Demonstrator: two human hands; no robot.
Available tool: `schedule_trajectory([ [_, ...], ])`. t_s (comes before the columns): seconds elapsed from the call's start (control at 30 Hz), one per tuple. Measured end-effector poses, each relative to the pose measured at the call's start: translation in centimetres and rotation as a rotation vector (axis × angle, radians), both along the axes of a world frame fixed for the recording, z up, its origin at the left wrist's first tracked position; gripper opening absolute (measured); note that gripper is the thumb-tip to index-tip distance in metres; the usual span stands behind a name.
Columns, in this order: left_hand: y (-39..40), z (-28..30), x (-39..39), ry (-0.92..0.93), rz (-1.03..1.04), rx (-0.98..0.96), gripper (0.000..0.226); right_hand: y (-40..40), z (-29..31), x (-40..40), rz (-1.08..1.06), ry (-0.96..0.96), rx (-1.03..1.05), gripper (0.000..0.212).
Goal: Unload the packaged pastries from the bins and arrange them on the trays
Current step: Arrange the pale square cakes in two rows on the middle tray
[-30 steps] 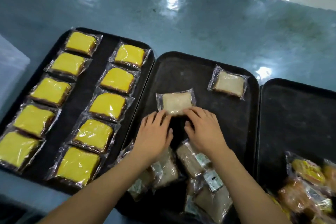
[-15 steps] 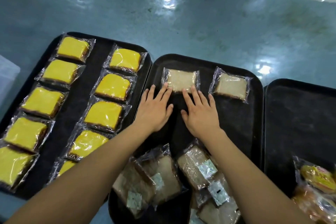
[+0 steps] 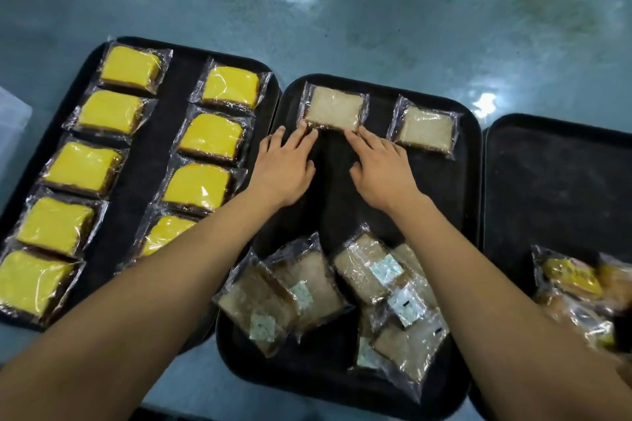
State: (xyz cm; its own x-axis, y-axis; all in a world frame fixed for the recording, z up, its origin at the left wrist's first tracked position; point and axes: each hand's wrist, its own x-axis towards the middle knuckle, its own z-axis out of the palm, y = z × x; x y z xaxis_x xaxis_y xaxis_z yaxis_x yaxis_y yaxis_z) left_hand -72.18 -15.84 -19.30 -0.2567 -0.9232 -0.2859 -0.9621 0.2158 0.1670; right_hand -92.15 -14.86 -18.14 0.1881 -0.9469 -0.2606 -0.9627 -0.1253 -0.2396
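A pale wrapped pastry (image 3: 333, 108) lies at the far left corner of the middle black tray (image 3: 468, 181). My left hand (image 3: 284, 164) and my right hand (image 3: 379, 167) lie flat behind it, straight fingertips touching its near edge. A second pale pastry (image 3: 424, 126) sits to its right at the far edge. A loose heap of several wrapped brown pastries (image 3: 342, 297) lies at the tray's near end between my forearms.
The left black tray (image 3: 160, 161) holds two columns of several yellow wrapped pastries (image 3: 212, 137). The right black tray (image 3: 554, 174) carries a few orange-yellow packets (image 3: 574, 277) at its near end. All trays rest on a glossy blue-grey surface (image 3: 376, 27).
Both hands pushed the pale pastry from the tray's middle to its far left corner. The fingers have drawn back to its near edge.
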Motion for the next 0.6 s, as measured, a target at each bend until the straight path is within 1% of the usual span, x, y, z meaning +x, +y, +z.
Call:
schedule_trajectory([
  [0.13,8.1,1.9,-1.7,0.165,-0.127,0.029,0.051,6.0,1.1,-2.3,-0.168,-0.068,0.014,0.054],
  [0.23,13.8,2.7,-2.4,0.249,-0.187,0.028,0.052,10.9,1.7,-3.8,-0.270,-0.068,0.003,0.042],
  [0.3,16.6,2.7,-2.6,0.258,-0.213,0.050,0.050,14.0,2.2,-4.3,-0.320,-0.072,-0.067,0.027],
  [0.33,17.6,2.7,-2.7,0.243,-0.237,0.083,0.053,15.3,2.4,-4.5,-0.356,-0.054,-0.132,0.017],
  [0.37,18.5,2.7,-2.7,0.216,-0.263,0.121,0.058,16.4,2.6,-4.6,-0.389,-0.013,-0.194,0.012],
  [0.43,19.4,2.4,-2.7,0.157,-0.300,0.154,0.067,18.2,2.5,-4.2,-0.426,0.111,-0.248,0.025],
  [0.5,19.2,2.4,-2.8,0.124,-0.316,0.172,0.066,19.2,2.2,-3.5,-0.414,0.171,-0.235,0.038],
  [0.53,18.9,2.4,-2.9,0.118,-0.320,0.185,0.065,19.4,2.2,-3.1,-0.413,0.162,-0.214,0.041],
  [0.6,18.3,2.8,-3.1,0.126,-0.322,0.206,0.066,19.3,2.3,-2.6,-0.451,0.094,-0.163,0.037],
])
